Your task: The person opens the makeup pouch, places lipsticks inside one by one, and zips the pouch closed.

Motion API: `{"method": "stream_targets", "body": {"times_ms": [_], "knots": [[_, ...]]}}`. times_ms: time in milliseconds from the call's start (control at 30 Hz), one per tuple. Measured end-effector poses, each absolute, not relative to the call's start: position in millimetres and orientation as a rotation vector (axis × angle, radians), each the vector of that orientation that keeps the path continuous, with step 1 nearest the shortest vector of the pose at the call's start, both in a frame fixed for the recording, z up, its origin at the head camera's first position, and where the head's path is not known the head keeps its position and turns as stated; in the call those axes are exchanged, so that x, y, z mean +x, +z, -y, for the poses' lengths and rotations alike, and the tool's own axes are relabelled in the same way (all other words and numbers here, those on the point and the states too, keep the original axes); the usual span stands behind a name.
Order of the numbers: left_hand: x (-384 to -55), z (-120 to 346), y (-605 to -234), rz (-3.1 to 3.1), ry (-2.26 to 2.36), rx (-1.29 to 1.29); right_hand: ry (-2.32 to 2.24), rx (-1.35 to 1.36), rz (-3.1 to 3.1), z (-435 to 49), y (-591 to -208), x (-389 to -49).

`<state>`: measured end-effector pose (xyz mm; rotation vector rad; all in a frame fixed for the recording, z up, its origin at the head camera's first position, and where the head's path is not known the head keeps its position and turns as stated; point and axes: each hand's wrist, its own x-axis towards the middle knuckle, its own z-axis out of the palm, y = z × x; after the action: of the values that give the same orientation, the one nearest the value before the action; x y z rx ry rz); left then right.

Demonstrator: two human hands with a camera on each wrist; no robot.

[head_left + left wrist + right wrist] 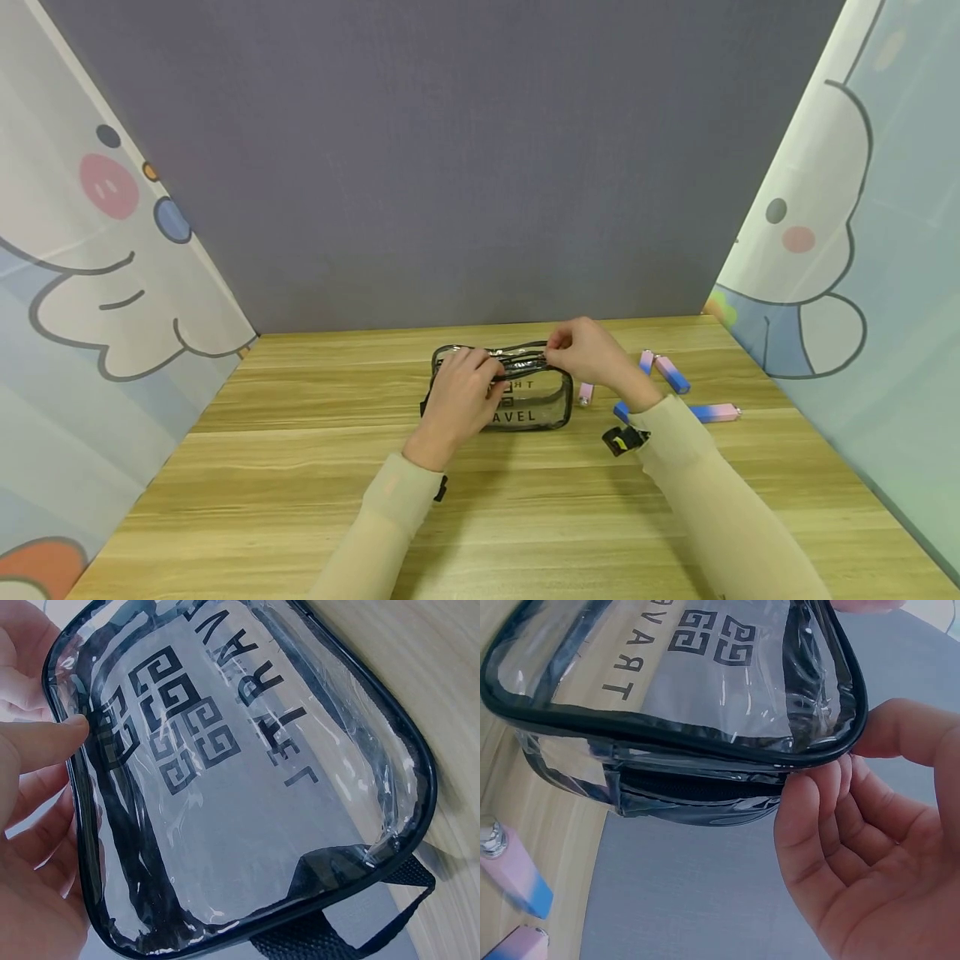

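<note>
A clear plastic toiletry bag (pixel 551 406) with black piping and the printed word TRAVEL stands on the wooden table. My left hand (pixel 462 392) grips its top edge near the middle, thumb on the front face and fingers behind, as the left wrist view shows. At the top right corner my right hand (pixel 592 354) pinches the bag's edge beside the black zipper (pixel 705 787). A black strap loop (pixel 315 937) hangs from one end of the bag. The printed letters show through the clear front.
Several pink-and-blue tubes lie right of the bag, among them one tube (pixel 672 374) at the back and another tube (pixel 716 412) nearer the right sleeve. A grey panel (pixel 480 167) rises behind the wooden table (pixel 300 467). Cartoon-printed curtains (pixel 810 208) stand at both sides.
</note>
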<state>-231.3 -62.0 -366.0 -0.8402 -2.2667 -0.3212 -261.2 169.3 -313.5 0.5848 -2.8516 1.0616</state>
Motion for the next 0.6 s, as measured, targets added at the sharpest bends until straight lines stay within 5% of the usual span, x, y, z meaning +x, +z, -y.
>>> {"method": "stream_targets", "body": {"times_ms": [600], "knots": [[-231.4,61.5,-366.2,2.268,-0.331,-0.843,1.08,0.549,2.817,-177.8,-322.4,-259.6]]}}
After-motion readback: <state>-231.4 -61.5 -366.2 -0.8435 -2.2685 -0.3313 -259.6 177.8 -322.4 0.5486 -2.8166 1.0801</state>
